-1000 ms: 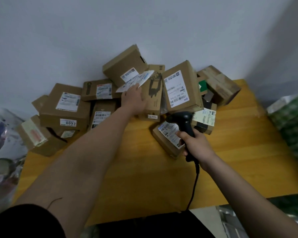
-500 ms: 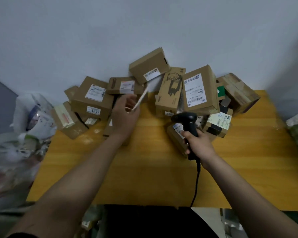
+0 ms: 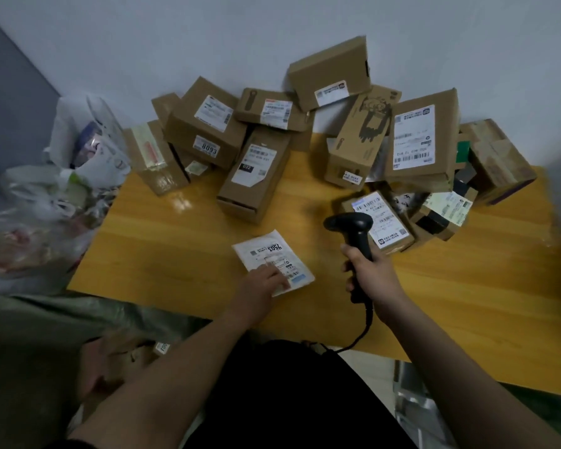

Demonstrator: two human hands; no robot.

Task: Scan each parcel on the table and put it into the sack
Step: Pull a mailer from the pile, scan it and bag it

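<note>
- Pressing my left hand (image 3: 262,284) down on a flat white parcel (image 3: 271,262), fingers laid fairly straight across its near edge, so this grip lies open on the mailer rather than curled around it.
- The white parcel lies flat on the yellow desk (image 3: 162,254), label up, in front of the heap of boxes.
- My right hand (image 3: 371,273) has its grip closed round the handle of the black scanner (image 3: 353,233), its head tipped forward and to the left, its cable (image 3: 365,325) trailing off the near edge of the desk.
- Behind, brown cardboard boxes (image 3: 421,140) lie piled against the wall, 1 marked 8093 (image 3: 208,132).
- A small labelled box (image 3: 381,223) lies just beyond the scanner.
- The grey-green sack (image 3: 46,335) hangs below the desk's left corner.
- White plastic bags (image 3: 78,150) are heaped left of the desk.
</note>
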